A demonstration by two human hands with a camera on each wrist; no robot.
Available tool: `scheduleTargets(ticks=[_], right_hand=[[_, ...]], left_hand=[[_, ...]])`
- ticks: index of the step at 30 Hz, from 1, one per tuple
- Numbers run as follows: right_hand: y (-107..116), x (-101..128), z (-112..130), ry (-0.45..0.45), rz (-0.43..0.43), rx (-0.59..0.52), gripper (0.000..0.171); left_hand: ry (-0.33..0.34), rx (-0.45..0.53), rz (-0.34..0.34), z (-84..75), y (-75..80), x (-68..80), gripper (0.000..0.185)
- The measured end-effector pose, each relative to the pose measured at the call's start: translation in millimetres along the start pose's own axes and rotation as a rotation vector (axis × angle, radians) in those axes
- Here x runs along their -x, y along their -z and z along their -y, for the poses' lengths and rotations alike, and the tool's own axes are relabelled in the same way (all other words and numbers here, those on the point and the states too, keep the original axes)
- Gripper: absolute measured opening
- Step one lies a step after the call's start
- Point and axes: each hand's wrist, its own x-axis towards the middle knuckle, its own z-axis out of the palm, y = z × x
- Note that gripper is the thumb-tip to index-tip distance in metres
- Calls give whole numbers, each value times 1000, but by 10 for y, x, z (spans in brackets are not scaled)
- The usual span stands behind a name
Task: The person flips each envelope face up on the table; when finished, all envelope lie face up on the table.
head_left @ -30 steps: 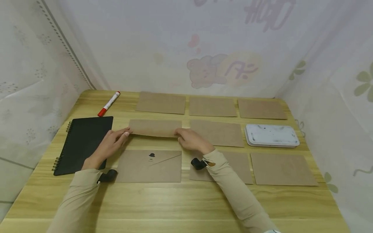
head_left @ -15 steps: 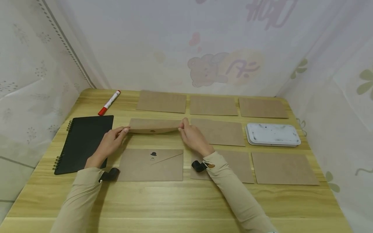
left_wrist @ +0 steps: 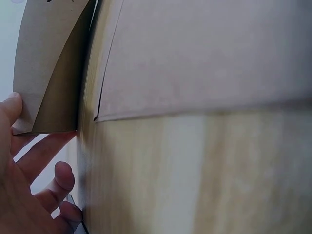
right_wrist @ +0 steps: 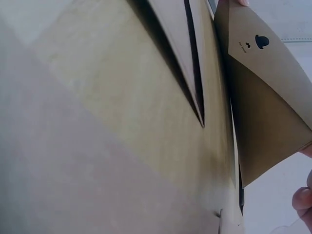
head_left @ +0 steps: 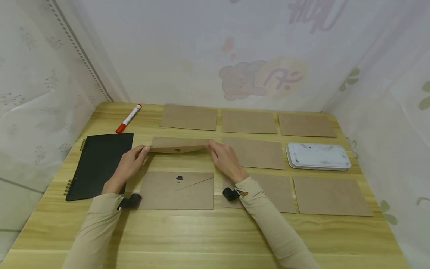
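Note:
Both hands hold a brown kraft envelope (head_left: pixel 182 142) by its two near corners in the head view, its near edge raised off the table. My left hand (head_left: pixel 130 163) pinches the left corner; the thumb lies on one side and fingers on the other in the left wrist view. At the right corner, my right hand (head_left: pixel 227 158) pinches the paper, though its grip is mostly cut off in the right wrist view. The envelope's printed flap (right_wrist: pixel 268 56), with a small black hat, shows there. Nearer the body lies another envelope (head_left: pixel 176 194), flap side up with the same print.
Several plain brown envelopes lie in rows, one (head_left: pixel 332 196) at front right, another (head_left: pixel 188 117) at the back. A black spiral notebook (head_left: pixel 104 160) is on the left, with a red-and-white marker (head_left: pixel 129 118) behind it. A white case (head_left: pixel 318 155) stands at right.
The held envelope's near edge has been lifted and tipped, so its hat-printed side has come into view. My right hand has risen slightly with its corner; the left has barely moved.

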Motion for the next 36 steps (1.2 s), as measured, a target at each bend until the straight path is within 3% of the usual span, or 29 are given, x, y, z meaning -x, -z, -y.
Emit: scheduleTargets(ticks=[20, 29, 36], right_hand=[[-35, 10, -6, 39, -70, 19, 28], [-31, 8, 12, 15, -143, -9, 10], [-2, 10, -21, -53, -204, -54, 9]], left_hand=[[6, 3, -31, 17, -45, 28, 42], [31, 55, -41, -11, -50, 55, 41], [23, 121, -110, -65, -34, 74, 35]])
